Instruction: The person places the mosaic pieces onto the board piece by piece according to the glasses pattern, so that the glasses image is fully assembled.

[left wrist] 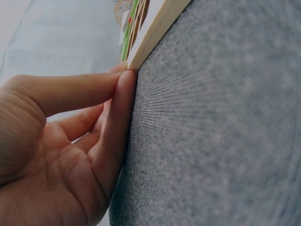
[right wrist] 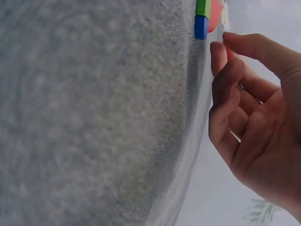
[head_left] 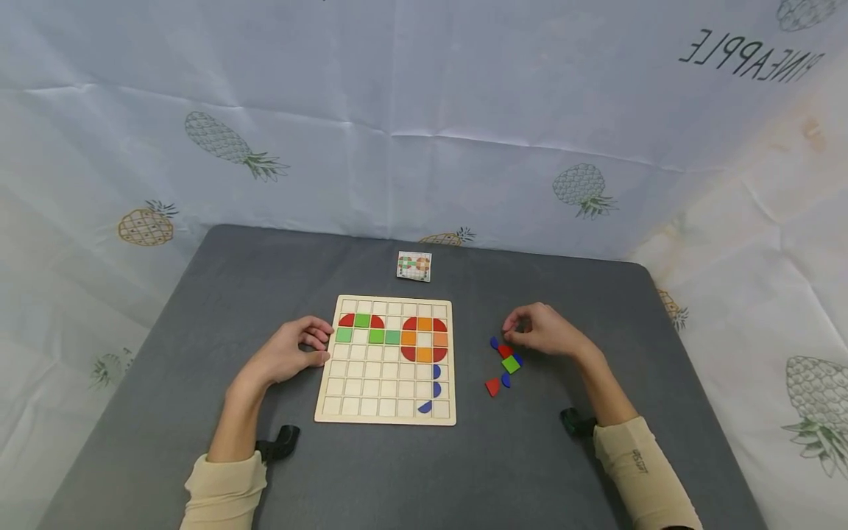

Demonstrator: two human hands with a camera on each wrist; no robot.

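Left hand (head_left: 289, 350) at left edge of board (head_left: 371, 386), thumb and fingertips touching its thin side, fingers loosely bent and relaxed, no grip round it. Board: pale smooth wood, square, rounded corners, grid of recessed square cells, lying flat mid-table on grey, fine-woven cloth (head_left: 377, 478). Right hand (head_left: 546, 330) right of board, just by the far end of the loose pieces; fingers curled, thumb and index tips close together, can't tell whether they pinch anything. Loose group: green square (head_left: 511, 364) in the middle, red wedges (head_left: 492, 387) with a curved side, blue pieces (head_left: 506, 380) with rounded edges; right wrist view shows flat, thick sides on them. Set in board, far left: green squares (head_left: 376, 336) plus red quarter-rounds (head_left: 347, 320); far right: orange squares (head_left: 424, 355) and red quarter-rounds at corners, ringing a bare wood cell; near right: blue half-discs (head_left: 436, 389), nearest one tilted. Small printed card (head_left: 414, 266) on cloth beyond board. Creased pale curtain (head_left: 371, 88) with pineapple prints behind. Beige sleeves (head_left: 228, 486), black wrist devices (head_left: 286, 442).
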